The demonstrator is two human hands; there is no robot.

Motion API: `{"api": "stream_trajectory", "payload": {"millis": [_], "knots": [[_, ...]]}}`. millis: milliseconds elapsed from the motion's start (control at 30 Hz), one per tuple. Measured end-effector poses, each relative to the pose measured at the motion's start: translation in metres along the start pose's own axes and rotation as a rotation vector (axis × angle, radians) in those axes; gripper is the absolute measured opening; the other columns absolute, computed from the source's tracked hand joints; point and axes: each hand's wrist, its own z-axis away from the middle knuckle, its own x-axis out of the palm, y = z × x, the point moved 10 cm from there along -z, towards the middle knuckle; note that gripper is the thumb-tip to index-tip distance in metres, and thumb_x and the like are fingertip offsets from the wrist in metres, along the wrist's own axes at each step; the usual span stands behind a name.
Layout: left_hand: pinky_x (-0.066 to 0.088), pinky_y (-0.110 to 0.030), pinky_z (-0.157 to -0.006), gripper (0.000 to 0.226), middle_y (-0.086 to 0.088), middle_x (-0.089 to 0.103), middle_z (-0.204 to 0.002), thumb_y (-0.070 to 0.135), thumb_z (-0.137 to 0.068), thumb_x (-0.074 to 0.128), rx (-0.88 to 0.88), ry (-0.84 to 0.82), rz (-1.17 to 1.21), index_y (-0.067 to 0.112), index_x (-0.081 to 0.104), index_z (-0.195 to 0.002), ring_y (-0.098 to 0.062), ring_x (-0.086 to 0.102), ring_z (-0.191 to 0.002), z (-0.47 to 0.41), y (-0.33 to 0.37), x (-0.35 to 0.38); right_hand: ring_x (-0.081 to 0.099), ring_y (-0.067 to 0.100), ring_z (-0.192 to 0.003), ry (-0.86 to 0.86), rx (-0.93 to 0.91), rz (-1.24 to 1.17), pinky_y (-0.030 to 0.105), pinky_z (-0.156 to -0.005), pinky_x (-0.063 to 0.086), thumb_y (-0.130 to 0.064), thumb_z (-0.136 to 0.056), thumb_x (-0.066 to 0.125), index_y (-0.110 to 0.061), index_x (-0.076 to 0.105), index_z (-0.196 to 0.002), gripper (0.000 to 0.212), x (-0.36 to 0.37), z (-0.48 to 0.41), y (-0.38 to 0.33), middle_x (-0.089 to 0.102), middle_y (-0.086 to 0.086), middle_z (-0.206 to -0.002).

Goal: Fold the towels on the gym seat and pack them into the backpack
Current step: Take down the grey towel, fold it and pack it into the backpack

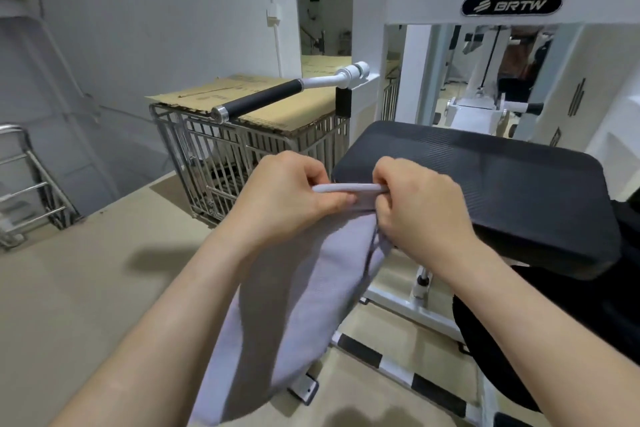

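Towel: a pale grey towel (294, 288) is held up just in front of the left end of the seat (485, 177). Its top edge is pulled taut between the two hands, and the rest is left hanging in loose folds toward the floor (86, 288).
Left hand: the left hand (287, 198) is curled, and the towel's top edge is pinched between thumb and fingers, just left of the seat's near corner.
Right hand: the right hand (415, 204) is curled too, and the same edge is gripped at the seat's near corner.
Seat: a black padded cushion, carried on a white machine frame (415, 55).
Backpack: a black backpack (554, 322) is seen below and to the right of the seat, partly cut off. Whether it is unzipped cannot be told.
Cage: a metal wire cage (221, 163) is stood on the floor left of and beyond the seat, and is covered with cardboard (277, 104).
Handle: a black-gripped bar (263, 97) is seen above the cage, beyond the seat's left end.
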Motion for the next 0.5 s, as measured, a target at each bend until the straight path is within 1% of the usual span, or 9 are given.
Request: {"api": "stream_trajectory", "payload": {"millis": [33, 67, 133, 200, 267, 300, 400, 433, 500], "knots": [[0.041, -0.029, -0.049, 0.039, 0.001, 0.058, -0.05, 0.049, -0.07, 0.077, 0.013, -0.03, -0.011, 0.015, 0.063, -0.058, -0.012, 0.05, -0.05, 0.001, 0.0, 0.001, 0.048, 0.031, -0.067, -0.011, 0.026, 0.04, 0.033, -0.058, 0.033, -0.01, -0.076, 0.052, -0.021, 0.043, -0.078, 0.015, 0.003, -0.002, 0.01, 0.054, 0.0, -0.074], [0.039, -0.027, -0.049, 0.038, 0.001, 0.055, -0.051, 0.047, -0.072, 0.077, 0.027, -0.073, -0.01, 0.014, 0.062, -0.059, -0.009, 0.046, -0.05, 0.003, 0.0, 0.003, 0.046, 0.029, -0.065, -0.065, 0.089, -0.056, 0.033, -0.058, 0.033, -0.006, -0.071, 0.051, -0.02, 0.044, -0.074, 0.016, 0.009, -0.003, 0.025, 0.053, -0.001, -0.069], [0.034, -0.025, -0.049, 0.037, -0.001, 0.048, -0.053, 0.04, -0.072, 0.079, 0.027, -0.233, 0.039, 0.011, 0.058, -0.062, -0.007, 0.041, -0.05, 0.007, -0.009, 0.01, 0.039, 0.019, -0.053, -0.259, 0.281, -0.568, 0.027, -0.051, 0.03, -0.005, -0.058, 0.047, -0.016, 0.047, -0.061, 0.012, 0.033, -0.001, 0.053, 0.047, -0.003, -0.055], [0.029, -0.019, -0.047, 0.037, 0.008, 0.042, -0.051, 0.03, -0.073, 0.082, -0.012, -0.502, 0.119, 0.012, 0.05, -0.062, -0.005, 0.037, -0.05, 0.019, -0.029, 0.028, 0.03, 0.012, -0.045, -0.441, 0.426, -1.004, 0.02, -0.043, 0.024, -0.006, -0.05, 0.041, -0.015, 0.046, -0.051, 0.011, 0.051, 0.009, 0.063, 0.037, -0.001, -0.048], [0.03, -0.016, -0.048, 0.037, 0.013, 0.044, -0.052, 0.023, -0.074, 0.082, -0.069, -0.652, 0.13, 0.016, 0.048, -0.062, -0.003, 0.039, -0.051, 0.028, -0.057, 0.043, 0.036, 0.013, -0.047, -0.593, 0.434, -1.181, 0.019, -0.042, 0.029, -0.011, -0.055, 0.046, -0.009, 0.051, -0.053, 0.006, 0.055, 0.02, 0.067, 0.041, 0.003, -0.051], [0.031, -0.018, -0.049, 0.039, 0.013, 0.045, -0.052, 0.021, -0.073, 0.083, -0.1, -0.612, 0.121, 0.017, 0.046, -0.06, -0.004, 0.041, -0.052, 0.026, -0.075, 0.045, 0.043, 0.016, -0.051, -0.695, 0.404, -1.199, 0.02, -0.045, 0.036, -0.016, -0.061, 0.053, -0.001, 0.056, -0.061, 0.015, 0.057, 0.026, 0.069, 0.048, 0.008, -0.057], [0.033, -0.025, -0.053, 0.04, 0.006, 0.048, -0.053, 0.01, -0.071, 0.081, -0.16, -0.281, 0.207, 0.017, 0.045, -0.058, -0.009, 0.044, -0.054, 0.009, -0.113, 0.03, 0.064, 0.024, -0.065, -1.028, 0.341, -1.149, 0.027, -0.058, 0.053, -0.025, -0.072, 0.07, 0.011, 0.066, -0.096, 0.044, 0.061, 0.054, 0.077, 0.067, 0.022, -0.083], [0.034, -0.025, -0.053, 0.038, 0.006, 0.05, -0.054, 0.006, -0.072, 0.08, -0.159, -0.212, 0.241, 0.015, 0.045, -0.06, -0.008, 0.044, -0.054, 0.006, -0.118, 0.026, 0.067, 0.025, -0.068, -1.074, 0.346, -1.149, 0.028, -0.059, 0.055, -0.022, -0.072, 0.072, 0.009, 0.066, -0.103, 0.045, 0.06, 0.061, 0.082, 0.069, 0.024, -0.089], [0.036, -0.024, -0.054, 0.032, 0.005, 0.055, -0.058, 0.003, -0.073, 0.078, -0.17, -0.175, 0.258, 0.013, 0.049, -0.066, -0.009, 0.047, -0.055, 0.0, -0.127, 0.023, 0.069, 0.027, -0.069, -1.031, 0.409, -1.207, 0.03, -0.06, 0.056, -0.017, -0.068, 0.073, 0.008, 0.066, -0.104, 0.045, 0.059, 0.062, 0.099, 0.069, 0.026, -0.091]]}}
